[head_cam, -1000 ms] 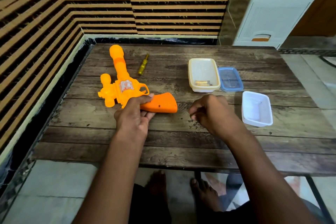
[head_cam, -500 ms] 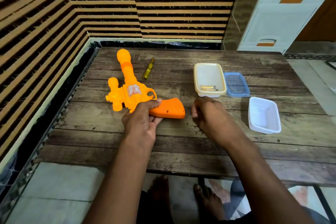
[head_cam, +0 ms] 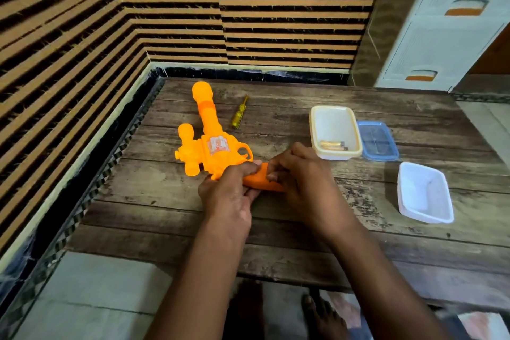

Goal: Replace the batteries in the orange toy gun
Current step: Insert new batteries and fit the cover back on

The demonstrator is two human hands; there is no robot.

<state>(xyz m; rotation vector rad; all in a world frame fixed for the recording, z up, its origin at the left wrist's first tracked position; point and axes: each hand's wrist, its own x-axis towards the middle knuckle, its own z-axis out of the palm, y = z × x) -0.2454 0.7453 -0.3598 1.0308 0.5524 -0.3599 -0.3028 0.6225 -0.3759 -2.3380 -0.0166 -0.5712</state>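
Both hands were on the gun's (head_cam: 212,143) grip near the counter's (head_cam: 358,254) middle: left hand (head_cam: 229,196) gripping it, right hand (head_cam: 300,176) pinching its butt. Batteries (head_cam: 332,145) waited in a tub (head_cam: 335,119) at two o'clock, screwdriver (head_cam: 238,116) at twelve. Swap seemingly unfinished.

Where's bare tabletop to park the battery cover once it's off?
Free: near edge of the table left of the left hand; the strip between right hand and white tub. Crowded: toy gun with screwdriver, and the cream tub beside the blue lid.
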